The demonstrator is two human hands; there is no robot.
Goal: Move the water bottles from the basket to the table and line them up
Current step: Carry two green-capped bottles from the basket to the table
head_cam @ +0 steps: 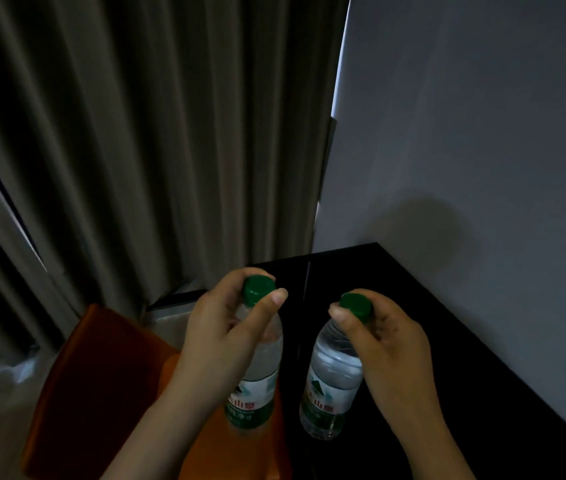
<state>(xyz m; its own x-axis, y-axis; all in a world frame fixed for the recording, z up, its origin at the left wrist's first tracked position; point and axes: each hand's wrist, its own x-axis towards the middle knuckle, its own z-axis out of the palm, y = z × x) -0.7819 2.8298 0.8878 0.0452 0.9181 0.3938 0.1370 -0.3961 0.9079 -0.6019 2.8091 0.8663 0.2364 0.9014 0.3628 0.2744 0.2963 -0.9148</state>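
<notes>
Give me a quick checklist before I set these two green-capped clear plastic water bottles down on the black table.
1. Left hand grips the left green-capped clear plastic bottle by its top: ok.
2. Right hand grips the right green-capped bottle likewise: ok.
3. Right bottle over the black table: ok.
4. Left bottle over the table: not ok, it hangs above the orange basket.
5. Right bottle's base touching the table: cannot tell.

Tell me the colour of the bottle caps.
Green, on both: left cap and right cap, seen in the head view.
</notes>
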